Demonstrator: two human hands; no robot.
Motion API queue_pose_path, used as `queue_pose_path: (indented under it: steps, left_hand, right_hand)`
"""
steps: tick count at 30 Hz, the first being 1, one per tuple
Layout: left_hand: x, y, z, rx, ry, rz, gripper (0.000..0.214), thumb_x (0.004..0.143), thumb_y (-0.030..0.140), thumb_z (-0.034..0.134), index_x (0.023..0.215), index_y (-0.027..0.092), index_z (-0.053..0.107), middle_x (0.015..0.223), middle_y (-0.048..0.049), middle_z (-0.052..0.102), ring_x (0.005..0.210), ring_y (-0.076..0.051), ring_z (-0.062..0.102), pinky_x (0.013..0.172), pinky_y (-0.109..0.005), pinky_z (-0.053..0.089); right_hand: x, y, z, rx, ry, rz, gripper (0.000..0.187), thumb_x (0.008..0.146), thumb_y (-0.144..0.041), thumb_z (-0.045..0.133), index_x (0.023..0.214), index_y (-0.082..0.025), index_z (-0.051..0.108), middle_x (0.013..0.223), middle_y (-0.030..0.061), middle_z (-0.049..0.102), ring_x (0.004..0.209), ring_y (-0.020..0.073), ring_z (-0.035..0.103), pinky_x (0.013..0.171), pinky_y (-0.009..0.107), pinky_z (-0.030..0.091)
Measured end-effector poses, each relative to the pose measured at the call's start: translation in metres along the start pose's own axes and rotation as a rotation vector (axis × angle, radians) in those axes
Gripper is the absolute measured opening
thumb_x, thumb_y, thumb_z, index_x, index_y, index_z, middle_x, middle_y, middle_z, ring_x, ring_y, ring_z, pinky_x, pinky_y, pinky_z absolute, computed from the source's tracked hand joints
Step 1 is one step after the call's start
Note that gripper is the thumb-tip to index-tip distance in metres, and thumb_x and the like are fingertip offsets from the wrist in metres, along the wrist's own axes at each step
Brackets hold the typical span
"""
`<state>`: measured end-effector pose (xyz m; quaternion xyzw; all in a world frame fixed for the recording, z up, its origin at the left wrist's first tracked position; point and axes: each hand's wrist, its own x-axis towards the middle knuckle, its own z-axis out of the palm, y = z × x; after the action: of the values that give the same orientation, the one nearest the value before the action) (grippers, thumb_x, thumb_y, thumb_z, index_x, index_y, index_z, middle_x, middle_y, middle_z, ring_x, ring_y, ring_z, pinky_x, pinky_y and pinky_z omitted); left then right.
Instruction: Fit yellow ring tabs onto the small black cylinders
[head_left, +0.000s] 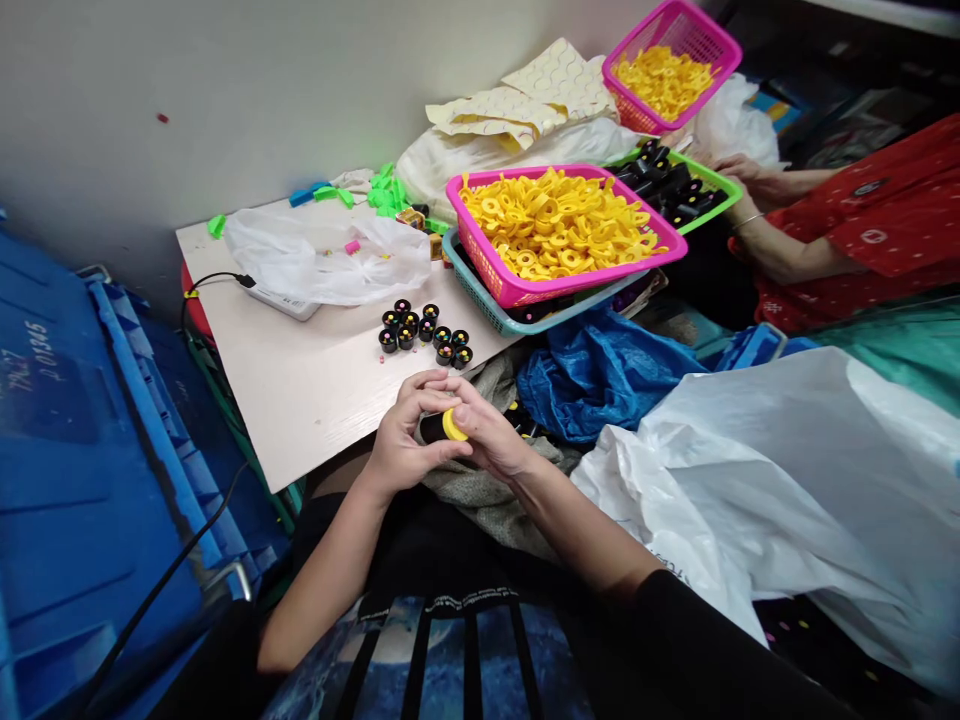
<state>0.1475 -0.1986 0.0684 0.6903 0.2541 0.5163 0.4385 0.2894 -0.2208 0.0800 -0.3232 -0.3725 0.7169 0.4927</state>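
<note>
Holding a short black plastic cylinder (pixel 431 428) capped by a flat yellow plastic ring (pixel 454 425), the left hand (pixel 409 435) and right hand (pixel 487 432) meet above the lap, fingers curled. The left hand wraps the black body; the right hand pinches the yellow end. This part lies just off the near edge of the pale laminate desk (pixel 315 390), over a crumpled grey cloth (pixel 480 490).

On the desk, a tight cluster of small black cylinders (pixel 422 333) stands near the hands. Farther on, a pink plastic basket (pixel 525 290) heaped with yellow plastic rings (pixel 555 230) rests on a teal plastic basket (pixel 525 322). Beyond it, a co-worker's hand (pixel 739 170) reaches a green plastic tray (pixel 712 190) of black parts (pixel 664 180). A crumpled blue plastic bag (pixel 600 375) lies right of the desk.
</note>
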Motion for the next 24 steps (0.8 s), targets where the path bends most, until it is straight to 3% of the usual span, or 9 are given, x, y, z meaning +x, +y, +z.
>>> queue_pose_path:
  steps: [4,8,11,14,16,18,22,24]
  left_hand:
    - [0.000,-0.006,0.003,0.014,0.028,-0.031,0.042,0.068,0.037,0.082,0.103,0.020,0.067,0.120,-0.0128,0.059,0.123,-0.025,0.054,0.104,-0.043,0.045]
    - [0.002,-0.010,0.002,-0.051,0.051,-0.080,0.042,0.069,0.043,0.081,0.101,0.020,0.069,0.116,-0.0127,0.061,0.120,-0.025,0.055,0.095,-0.038,0.050]
    - [0.001,-0.010,0.001,-0.010,0.023,-0.112,0.041,0.068,0.042,0.082,0.101,0.021,0.070,0.118,-0.0131,0.060,0.121,-0.025,0.055,0.092,-0.036,0.051]
    - [-0.001,-0.006,0.002,0.097,-0.076,-0.074,0.038,0.069,0.038,0.081,0.102,0.022,0.069,0.117,-0.0115,0.062,0.123,-0.025,0.053,0.099,-0.040,0.047]
    - [-0.001,-0.007,0.005,0.174,-0.182,-0.015,0.040,0.071,0.037,0.080,0.108,0.024,0.068,0.114,-0.0089,0.065,0.124,-0.025,0.051,0.104,-0.042,0.043]
    - [0.001,-0.015,0.009,0.234,-0.215,-0.012,0.044,0.075,0.038,0.077,0.114,0.024,0.064,0.113,-0.0075,0.067,0.120,-0.024,0.053,0.104,-0.042,0.042]
    - [0.016,-0.051,0.016,0.471,0.098,-0.262,0.025,0.084,0.028,0.065,0.108,0.019,0.062,0.104,-0.0076,0.065,0.101,-0.022,0.058,0.091,-0.039,0.046]
    - [0.027,-0.070,0.017,0.628,0.186,-0.351,0.025,0.081,0.023,0.067,0.105,0.017,0.062,0.100,-0.0086,0.064,0.100,-0.024,0.056,0.091,-0.041,0.045]
  right_hand:
    - [0.000,-0.003,-0.003,-0.039,0.029,-0.015,0.046,0.077,-0.055,0.071,0.108,-0.023,0.059,0.113,0.0028,0.061,0.100,0.0172,0.058,0.091,0.030,0.045]
    - [0.003,-0.006,-0.003,0.118,-0.054,0.111,0.056,0.079,-0.068,0.060,0.112,-0.023,0.059,0.108,0.0053,0.064,0.098,0.0200,0.060,0.086,0.034,0.050]
    - [0.003,-0.005,-0.005,0.142,-0.101,0.141,0.057,0.072,-0.058,0.073,0.113,-0.023,0.059,0.104,0.0055,0.065,0.095,0.0206,0.062,0.085,0.034,0.051]
    - [-0.004,-0.003,-0.016,0.041,-0.048,0.104,0.053,0.072,-0.051,0.076,0.115,-0.023,0.060,0.108,0.0052,0.065,0.096,0.0191,0.063,0.086,0.032,0.051]
    - [-0.011,-0.003,-0.032,-0.112,-0.018,0.057,0.056,0.073,-0.051,0.075,0.119,-0.024,0.058,0.115,0.0062,0.064,0.102,0.0200,0.062,0.089,0.033,0.050]
    - [-0.020,-0.006,-0.055,-0.362,0.037,0.012,0.058,0.075,-0.052,0.072,0.124,-0.024,0.056,0.121,0.0081,0.063,0.109,0.0222,0.061,0.094,0.037,0.049]
    - [-0.036,-0.011,-0.107,-1.073,0.316,0.113,0.056,0.078,-0.046,0.068,0.127,-0.022,0.058,0.125,0.0141,0.063,0.118,0.0320,0.057,0.102,0.053,0.042]
    - [-0.040,-0.015,-0.123,-1.332,0.370,0.181,0.050,0.072,-0.039,0.073,0.118,-0.019,0.065,0.129,0.0179,0.062,0.126,0.0379,0.051,0.106,0.060,0.036]
